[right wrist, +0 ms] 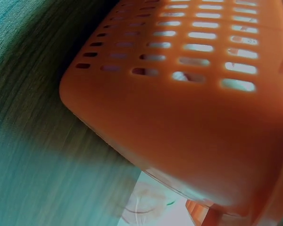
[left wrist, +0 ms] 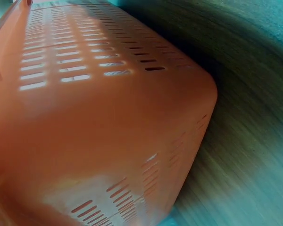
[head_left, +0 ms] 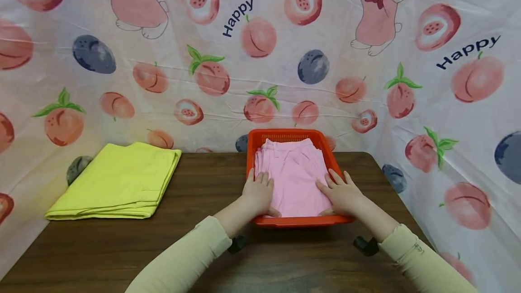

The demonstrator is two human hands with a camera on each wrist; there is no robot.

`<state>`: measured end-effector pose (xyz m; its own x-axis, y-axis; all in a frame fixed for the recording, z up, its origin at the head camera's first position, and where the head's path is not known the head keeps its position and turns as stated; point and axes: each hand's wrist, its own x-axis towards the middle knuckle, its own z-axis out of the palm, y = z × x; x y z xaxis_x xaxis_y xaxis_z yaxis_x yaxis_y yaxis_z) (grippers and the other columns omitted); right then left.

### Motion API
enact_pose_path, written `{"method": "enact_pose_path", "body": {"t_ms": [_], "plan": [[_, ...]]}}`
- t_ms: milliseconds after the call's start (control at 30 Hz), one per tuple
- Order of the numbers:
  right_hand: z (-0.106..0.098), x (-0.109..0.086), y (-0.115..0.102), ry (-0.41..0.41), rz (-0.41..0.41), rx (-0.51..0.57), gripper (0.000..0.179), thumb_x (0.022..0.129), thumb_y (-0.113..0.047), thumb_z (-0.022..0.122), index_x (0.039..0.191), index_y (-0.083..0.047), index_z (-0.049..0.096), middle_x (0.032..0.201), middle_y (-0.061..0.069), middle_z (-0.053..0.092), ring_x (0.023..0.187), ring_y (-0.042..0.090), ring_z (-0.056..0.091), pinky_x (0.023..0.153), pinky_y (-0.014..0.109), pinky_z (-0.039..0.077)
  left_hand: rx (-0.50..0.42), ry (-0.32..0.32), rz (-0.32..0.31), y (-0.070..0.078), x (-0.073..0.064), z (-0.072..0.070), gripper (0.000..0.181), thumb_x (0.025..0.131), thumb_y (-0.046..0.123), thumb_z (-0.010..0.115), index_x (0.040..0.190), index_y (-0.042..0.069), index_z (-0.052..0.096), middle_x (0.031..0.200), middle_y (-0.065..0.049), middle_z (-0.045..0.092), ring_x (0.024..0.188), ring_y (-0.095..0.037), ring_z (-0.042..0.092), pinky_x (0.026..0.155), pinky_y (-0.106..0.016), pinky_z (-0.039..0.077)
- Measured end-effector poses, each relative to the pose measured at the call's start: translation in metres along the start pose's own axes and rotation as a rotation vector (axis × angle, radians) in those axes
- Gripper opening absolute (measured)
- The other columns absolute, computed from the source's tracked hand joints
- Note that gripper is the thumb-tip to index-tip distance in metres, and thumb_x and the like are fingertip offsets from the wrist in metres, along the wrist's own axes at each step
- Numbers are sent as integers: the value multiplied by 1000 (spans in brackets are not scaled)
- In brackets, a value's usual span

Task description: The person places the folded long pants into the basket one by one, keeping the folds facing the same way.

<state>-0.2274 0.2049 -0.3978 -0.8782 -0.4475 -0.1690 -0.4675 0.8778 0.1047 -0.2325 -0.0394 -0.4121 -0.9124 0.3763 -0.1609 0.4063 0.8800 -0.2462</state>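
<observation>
Folded pink trousers (head_left: pixel 296 180) with a waistband at the far end lie inside a red plastic basket (head_left: pixel 301 221). My left hand (head_left: pixel 259 195) rests over the basket's left rim, fingers extended along the edge of the trousers. On the opposite side, my right hand (head_left: pixel 343 195) has its fingers spread, some reaching onto the pink cloth. Both wrist views look at the slotted outer wall of the basket (left wrist: pixel 108 117), close beside the tabletop; the hands themselves are out of sight there. The right wrist view has the basket's corner (right wrist: pixel 170 122) filling most of it.
A folded yellow-green garment (head_left: pixel 118 180) lies on the left of the dark wooden table (head_left: pixel 203 180). A fruit-printed cloth (head_left: pixel 260 80) hangs behind and along the sides. The table's right edge runs a short way past the basket.
</observation>
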Motion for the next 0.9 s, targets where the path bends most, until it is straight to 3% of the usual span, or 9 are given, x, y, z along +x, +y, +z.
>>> {"method": "enact_pose_path", "body": {"t_ms": [200, 333, 500, 667, 800, 900], "plan": [[2, 1, 6, 2, -14, 69, 93, 75, -59, 70, 146, -7, 40, 149, 26, 29, 140, 44, 11, 106, 65, 4, -89, 22, 52, -7, 2, 3, 105, 76, 76, 55, 149, 5, 32, 154, -16, 26, 141, -30, 21, 112, -55, 4], [4, -1, 14, 25, -62, 180, 92, 78, -61, 66, 147, -8, 38, 151, 26, 26, 140, 44, 9, 105, 67, 6, -259, 31, 123, -19, 3, 3, 94, 83, 68, 55, 148, 4, 34, 154, -17, 26, 142, -31, 17, 111, -56, 1], [-6, -3, 21, 18, -86, 342, 86, 81, -57, 66, 147, -8, 38, 151, 26, 25, 140, 44, 8, 105, 67, 5, -471, -2, 189, -36, 1, -14, 80, 88, 58, 57, 146, 5, 39, 152, -18, 28, 143, -33, 12, 110, -59, 1], [-27, 3, 23, 59, -64, 407, 75, 88, -46, 64, 146, -5, 40, 148, 28, 30, 137, 47, 17, 105, 66, 11, -511, 19, 158, -45, 6, -36, 75, 89, 53, 58, 146, 8, 40, 151, -18, 31, 142, -35, 13, 109, -61, 3], [-46, 13, 23, 144, -48, 422, 62, 93, -34, 61, 143, -2, 44, 143, 26, 40, 132, 44, 32, 104, 61, 26, -518, 50, 117, -46, 15, -50, 70, 91, 46, 60, 147, 10, 39, 149, -17, 35, 140, -34, 23, 109, -59, 12], [-57, 20, 25, 198, -44, 447, 55, 95, -27, 59, 141, 0, 46, 140, 23, 45, 130, 41, 38, 104, 56, 30, -536, 77, 105, -46, 24, -57, 67, 92, 41, 60, 147, 8, 39, 147, -16, 39, 137, -33, 31, 109, -57, 19]]}}
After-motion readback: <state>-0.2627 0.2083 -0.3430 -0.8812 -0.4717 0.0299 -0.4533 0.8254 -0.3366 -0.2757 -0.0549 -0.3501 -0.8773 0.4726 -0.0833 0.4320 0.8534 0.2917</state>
